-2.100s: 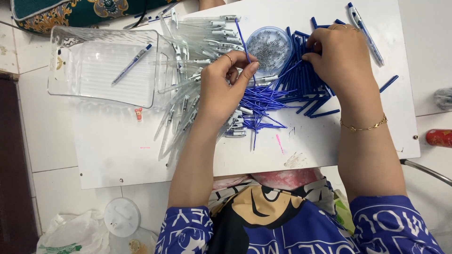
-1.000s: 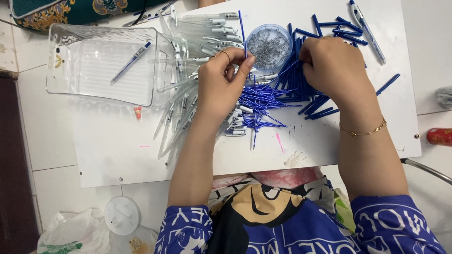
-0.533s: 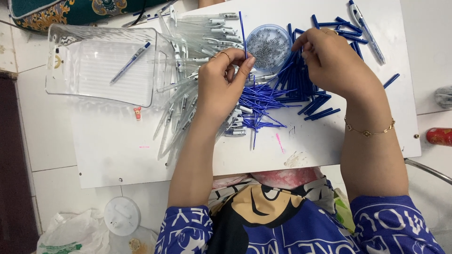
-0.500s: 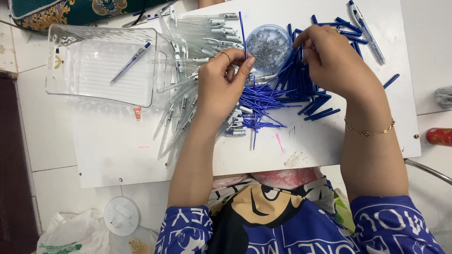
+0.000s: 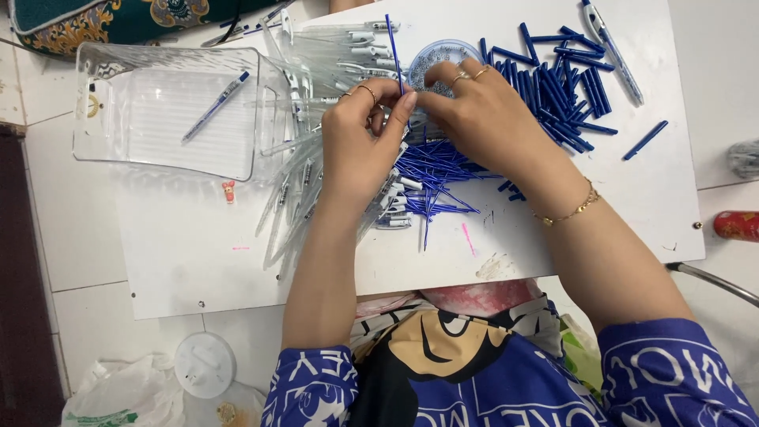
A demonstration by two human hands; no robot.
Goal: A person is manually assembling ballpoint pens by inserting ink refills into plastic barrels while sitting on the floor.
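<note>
Your left hand (image 5: 360,146) is curled shut, its fingers (image 5: 395,119) pinching a thin blue ink refill (image 5: 392,49) that stands nearly upright above the middle of the white worktop (image 5: 198,245). Your right hand (image 5: 482,111) meets it from the other side, fingers bent and closed against the same spot; whether they grip the refill itself or another small part you cannot tell, since the knuckles hide the tips. Just beneath both hands lies a loose fan of slim, glossy blue refills (image 5: 439,178), needle-straight and crossing one another. To the left of your left hand spreads a heap of clear plastic pen barrels (image 5: 304,170), long, smooth and see-through. Behind your right hand sits a round clear dish (image 5: 443,55) with a grainy fill of tiny parts. Further right, stubby matte blue pen caps (image 5: 565,87) are scattered in a pile, with 1 assembled pen (image 5: 610,49) at the far edge. At the far left rests a ribbed transparent tray (image 5: 103,130), rectangular with rounded corners, holding 1 finished pen with a blue cap (image 5: 215,107). A thin gold chain bracelet (image 5: 571,212) circles your right wrist.
</note>
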